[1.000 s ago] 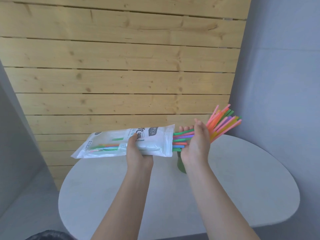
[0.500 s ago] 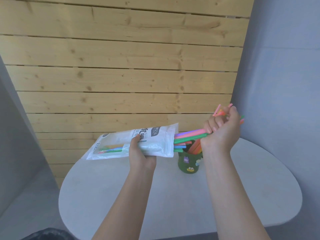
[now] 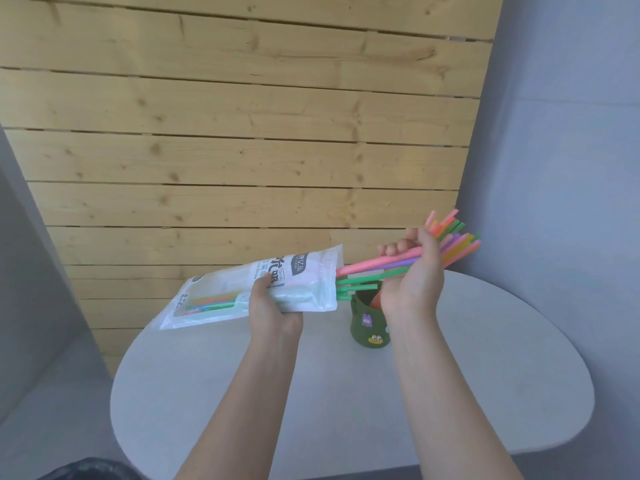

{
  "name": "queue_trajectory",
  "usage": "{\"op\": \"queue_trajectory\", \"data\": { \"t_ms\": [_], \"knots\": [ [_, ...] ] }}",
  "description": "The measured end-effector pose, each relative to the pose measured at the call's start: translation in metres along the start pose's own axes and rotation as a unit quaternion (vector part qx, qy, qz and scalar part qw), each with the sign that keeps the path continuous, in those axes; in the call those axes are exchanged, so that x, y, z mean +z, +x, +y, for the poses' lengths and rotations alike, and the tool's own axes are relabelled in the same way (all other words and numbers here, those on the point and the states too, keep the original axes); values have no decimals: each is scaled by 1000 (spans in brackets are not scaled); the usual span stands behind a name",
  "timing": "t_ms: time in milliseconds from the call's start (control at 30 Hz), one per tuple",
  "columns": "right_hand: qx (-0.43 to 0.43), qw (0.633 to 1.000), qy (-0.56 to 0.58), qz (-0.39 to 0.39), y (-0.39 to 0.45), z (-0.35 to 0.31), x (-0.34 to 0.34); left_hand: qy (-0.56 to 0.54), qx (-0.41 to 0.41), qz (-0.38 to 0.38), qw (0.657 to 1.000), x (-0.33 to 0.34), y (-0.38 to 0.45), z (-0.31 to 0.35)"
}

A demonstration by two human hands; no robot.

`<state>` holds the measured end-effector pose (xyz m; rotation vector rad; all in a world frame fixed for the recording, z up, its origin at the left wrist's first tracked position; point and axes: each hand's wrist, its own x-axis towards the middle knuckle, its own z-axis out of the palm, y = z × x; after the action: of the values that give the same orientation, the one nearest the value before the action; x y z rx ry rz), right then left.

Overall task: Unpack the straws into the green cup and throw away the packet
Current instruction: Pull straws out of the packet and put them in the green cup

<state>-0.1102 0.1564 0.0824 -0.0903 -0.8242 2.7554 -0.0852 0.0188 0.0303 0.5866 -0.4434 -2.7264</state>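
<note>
Right hand (image 3: 412,271) is curled around a bundle of coloured straws (image 3: 446,242), palm side toward the camera, fingertips wrapped over the top of the bundle; the straw ends fan out up and to the right past the hand, pink, orange, green, purple and yellow. On the other side the same bundle runs down-left into the open mouth of the packet (image 3: 256,289). Left hand (image 3: 273,306) grips the packet near its middle from below, thumb pressed on the printed front, so the packet is held in the air, tilted with its open end higher and to the right. A few straws show through the clear window at the packet's lower-left end. The green cup (image 3: 367,323) stands upright on the round grey table (image 3: 346,393), directly below the straw bundle, partly hidden by the right wrist; small stickers on its side. Something orange shows inside its rim. Wooden plank wall (image 3: 242,133) behind.
</note>
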Motion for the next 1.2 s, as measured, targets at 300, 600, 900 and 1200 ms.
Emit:
{"op": "queue_trajectory", "data": {
  "t_ms": [300,600,900,1200],
  "knots": [
    [69,997,42,-9,-10,23,-6,33,48,17,998,1,7,19],
    [92,995,-13,-30,-20,41,8,21,26,10,999,3,-3,6],
    [1,999,40,35,-8,5,7,2,1,0,1000,3,-5,1],
    [-16,999,49,-2,-6,-14,10,-19,-17,-8,1000,0,-2,-1]
  ]
}}
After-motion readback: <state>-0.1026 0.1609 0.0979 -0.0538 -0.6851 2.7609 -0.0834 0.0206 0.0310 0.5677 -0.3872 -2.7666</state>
